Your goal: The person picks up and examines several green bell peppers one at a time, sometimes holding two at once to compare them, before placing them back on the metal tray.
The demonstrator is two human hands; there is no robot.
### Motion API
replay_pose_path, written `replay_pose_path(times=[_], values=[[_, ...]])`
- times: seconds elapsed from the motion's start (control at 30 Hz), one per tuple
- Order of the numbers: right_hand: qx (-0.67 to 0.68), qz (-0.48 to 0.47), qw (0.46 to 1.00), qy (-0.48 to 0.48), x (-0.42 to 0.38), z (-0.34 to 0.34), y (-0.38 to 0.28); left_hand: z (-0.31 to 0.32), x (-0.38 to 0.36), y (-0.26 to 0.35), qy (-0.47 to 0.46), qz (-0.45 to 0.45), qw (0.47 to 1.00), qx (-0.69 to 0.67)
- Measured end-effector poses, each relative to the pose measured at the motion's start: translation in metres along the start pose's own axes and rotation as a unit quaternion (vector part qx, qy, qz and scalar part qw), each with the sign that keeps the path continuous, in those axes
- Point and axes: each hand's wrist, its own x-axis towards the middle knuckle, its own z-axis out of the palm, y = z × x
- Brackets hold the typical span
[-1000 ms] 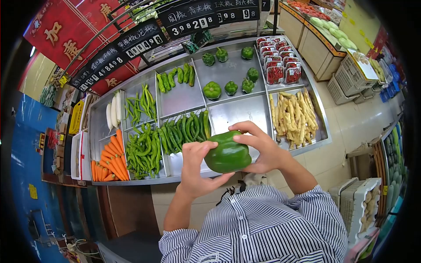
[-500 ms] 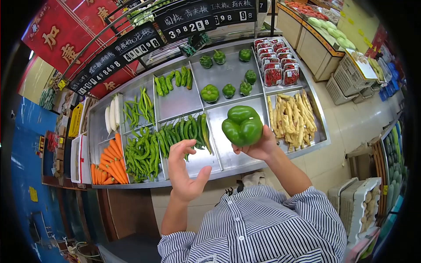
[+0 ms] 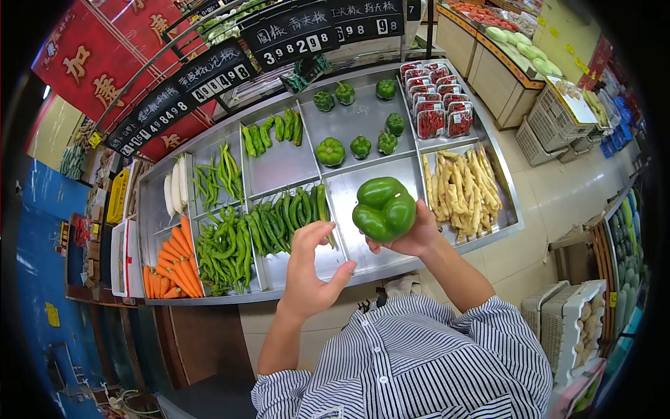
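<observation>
A large green bell pepper (image 3: pixel 384 209) rests in my right hand (image 3: pixel 417 232), whose fingers curl around its right side and underside. It is held above the front part of a metal display tray (image 3: pixel 342 192). My left hand (image 3: pixel 313 269) is raised to the left of the pepper, thumb and fingers apart, holding nothing. Behind the left hand lie long green chili peppers (image 3: pixel 279 222). Several smaller green bell peppers (image 3: pixel 330 151) sit in the compartment beyond the held one.
Carrots (image 3: pixel 178 262), white radishes (image 3: pixel 183 185) and curly green peppers (image 3: pixel 227 251) fill the left compartments. Pale yellow peppers (image 3: pixel 464 192) and packs of red chilies (image 3: pixel 431 124) lie right. Price boards (image 3: pixel 286 35) hang behind. Stacked crates (image 3: pixel 558 119) stand on the floor.
My left hand has moved right, closer to the bell pepper. The pepper has lowered slightly and turned a little in my right hand.
</observation>
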Motion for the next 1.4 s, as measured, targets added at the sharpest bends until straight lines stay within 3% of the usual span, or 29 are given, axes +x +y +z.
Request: replay_pose_path(times=[0.3,0.57,0.87,0.97,1.07,1.2,1.4], values=[[-0.166,-0.041,0.981,0.095,0.004,0.030,-0.010,0.003,0.005,0.001,-0.012,-0.013,1.000,-0.012],[-0.427,-0.090,0.895,0.088,0.004,0.042,-0.009,0.003,0.001,-0.001,-0.043,-0.023,0.998,0.025],[-0.680,-0.170,0.709,0.071,0.003,0.056,-0.008,-0.003,-0.004,-0.010,-0.103,-0.080,0.991,0.023],[-0.744,-0.230,0.626,0.038,0.007,0.057,-0.008,-0.002,-0.001,-0.005,-0.068,-0.091,0.994,0.008],[-0.768,-0.253,0.587,0.028,0.011,0.056,-0.006,-0.007,0.001,-0.010,-0.065,-0.107,0.992,-0.024],[-0.771,-0.265,0.578,0.015,0.012,0.054,-0.001,-0.008,-0.002,-0.016,-0.111,-0.109,0.988,-0.020],[-0.764,-0.276,0.582,0.003,0.014,0.057,0.002,-0.002,-0.006,-0.016,-0.043,-0.070,0.997,-0.009]])
